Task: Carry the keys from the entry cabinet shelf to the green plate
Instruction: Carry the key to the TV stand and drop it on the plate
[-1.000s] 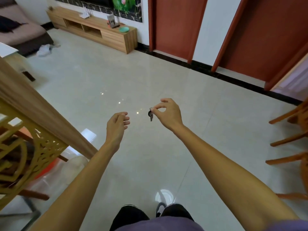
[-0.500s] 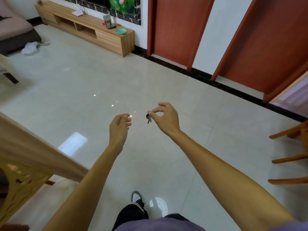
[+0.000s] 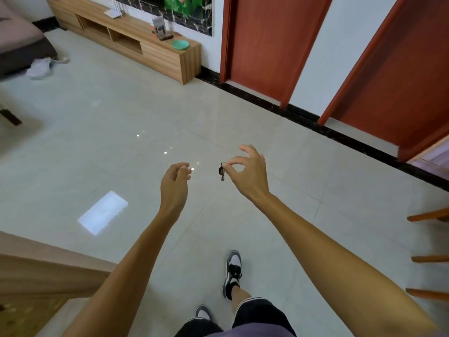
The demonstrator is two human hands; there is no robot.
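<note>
A small bunch of dark keys (image 3: 221, 171) hangs in the air over the tiled floor, pinched between the thumb and forefinger of my right hand (image 3: 247, 173). My left hand (image 3: 174, 186) is held out beside it, a little lower and to the left, fingers loosely curled and holding nothing. The green plate (image 3: 180, 44) lies far ahead on the right end of a long low wooden TV stand (image 3: 136, 42) against the back wall.
Pale glossy floor stretches between me and the TV stand. Wooden cabinet top (image 3: 36, 271) at lower left. Red-brown doors (image 3: 264, 40) along the wall on the right, chair legs (image 3: 430, 259) at the right edge, a sofa (image 3: 19, 47) and white cloth (image 3: 40, 66) at far left.
I have walked forward: the wooden cabinet slid down and left out of most of the view, and the TV stand with the plate looks nearer. My right hand keeps pinching the keys.
</note>
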